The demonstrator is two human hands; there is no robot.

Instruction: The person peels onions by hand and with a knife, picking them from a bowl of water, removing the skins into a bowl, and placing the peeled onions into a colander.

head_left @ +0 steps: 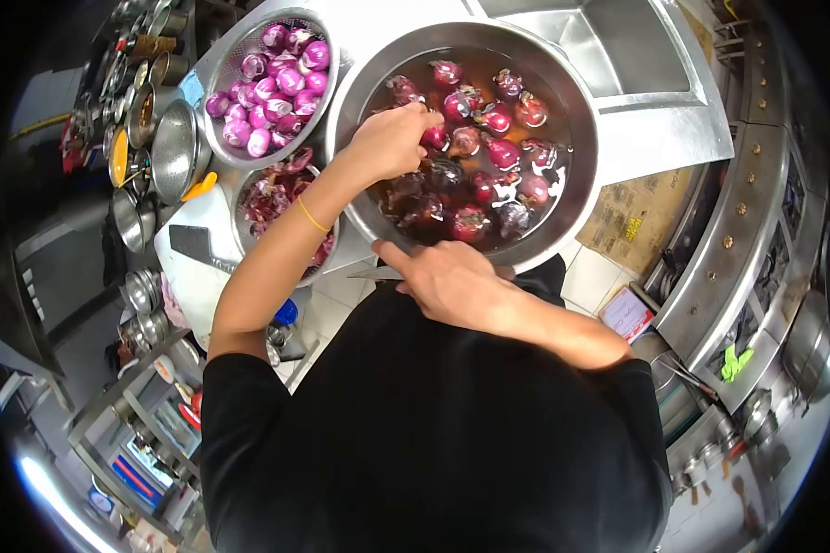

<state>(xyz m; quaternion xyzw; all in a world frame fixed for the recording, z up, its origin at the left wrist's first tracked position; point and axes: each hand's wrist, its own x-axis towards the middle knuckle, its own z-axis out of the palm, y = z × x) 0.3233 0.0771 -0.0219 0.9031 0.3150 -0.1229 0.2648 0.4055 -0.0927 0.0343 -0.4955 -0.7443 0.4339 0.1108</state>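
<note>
A large metal bowl [584,175] holds brownish water with many unpeeled red onions [503,153] in it. My left hand [395,140] reaches over its left side, with the fingers closed on a red onion [434,136] at the water's surface. At the bowl's near rim, my right hand [456,284] is wrapped round a small knife [376,274], whose blade points left; its handle is mostly hidden. Peeled purple onions [269,97] fill a perforated metal colander [214,138] at the upper left. Below that colander, a second bowl contains onion skins [272,198], partly covered by my left forearm.
A cleaver [198,247] lies on the white surface left of the skins. Behind the large bowl is a metal sink [609,46]. Metal pans [177,152] stand at the left. Flattened cardboard [636,217] and a stove counter [724,240] are at the right.
</note>
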